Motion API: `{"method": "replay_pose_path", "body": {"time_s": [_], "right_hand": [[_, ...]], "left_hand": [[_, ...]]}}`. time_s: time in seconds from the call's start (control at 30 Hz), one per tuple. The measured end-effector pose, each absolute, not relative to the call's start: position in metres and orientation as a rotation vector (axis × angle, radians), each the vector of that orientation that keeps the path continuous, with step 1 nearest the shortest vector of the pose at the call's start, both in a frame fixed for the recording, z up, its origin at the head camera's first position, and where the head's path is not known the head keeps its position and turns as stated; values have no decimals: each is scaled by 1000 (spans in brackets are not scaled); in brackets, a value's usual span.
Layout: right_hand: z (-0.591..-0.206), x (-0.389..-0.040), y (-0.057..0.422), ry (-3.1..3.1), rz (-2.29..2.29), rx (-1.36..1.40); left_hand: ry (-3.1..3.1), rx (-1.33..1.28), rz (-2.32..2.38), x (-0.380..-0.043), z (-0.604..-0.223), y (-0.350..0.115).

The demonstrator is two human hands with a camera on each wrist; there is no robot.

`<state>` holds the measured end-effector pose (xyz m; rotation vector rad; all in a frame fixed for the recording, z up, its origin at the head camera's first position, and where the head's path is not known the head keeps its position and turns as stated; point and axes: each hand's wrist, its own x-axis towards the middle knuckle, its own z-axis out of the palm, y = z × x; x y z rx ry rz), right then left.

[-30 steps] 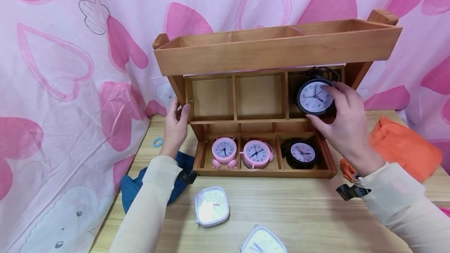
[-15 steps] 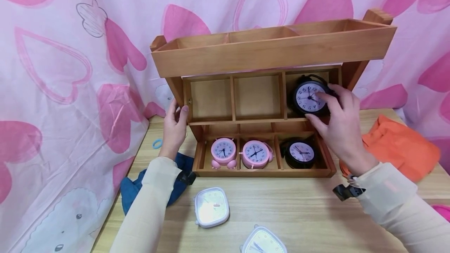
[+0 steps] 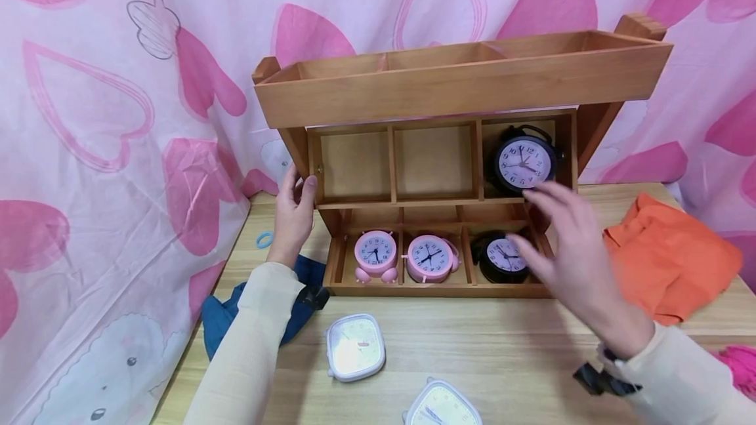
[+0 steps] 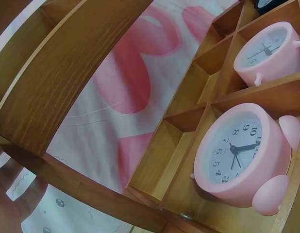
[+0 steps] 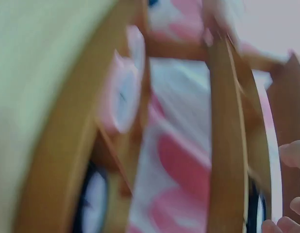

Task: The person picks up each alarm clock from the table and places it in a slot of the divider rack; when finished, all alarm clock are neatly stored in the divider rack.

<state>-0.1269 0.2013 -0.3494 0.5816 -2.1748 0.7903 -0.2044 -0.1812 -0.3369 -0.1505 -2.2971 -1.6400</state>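
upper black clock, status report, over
Left grip holding wooden rack. Right grip open by lower edge of clock. Clock in middle tier's right compartment, nothing else blocking it.

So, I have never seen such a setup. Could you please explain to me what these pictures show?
There is no robot: a person's left hand and right hand do the work. The head view looks forward and down; the other two views come from wrist cameras, and the right one is blurry. The left hand holds the side of a wooden rack; the right hand holds nothing. The rack carries two pink alarm clocks and two black alarm clocks. On the table lie two pale alarm clocks, orange cloth, blue cloth and a blue ring.
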Motion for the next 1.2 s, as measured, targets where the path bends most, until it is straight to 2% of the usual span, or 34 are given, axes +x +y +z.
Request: {"method": "replay_pose_path", "body": {"time_s": [0.23, 0.57, 0.67, 0.83, 1.03, 1.2], "right_hand": [[-382, -83, 176, -2339, 794, 885], [-427, -36, 159, -2708, 900, 1298], [-439, -29, 157, -2796, 968, 1437], [-457, -23, 153, -2713, 833, 1618], [-466, -19, 153, -2752, 801, 1687], [-470, -17, 153, -2746, 768, 1718]], "left_hand": [[-2277, -138, -1660, -222, -360, -192], [-2275, -149, -1639, -223, -365, -195], [-2266, -154, -1647, -223, -365, -194], [-2260, -156, -1664, -221, -360, -192], [-2306, -127, -1650, -212, -348, -185], [-2277, -149, -1641, -223, -364, -193]]}}
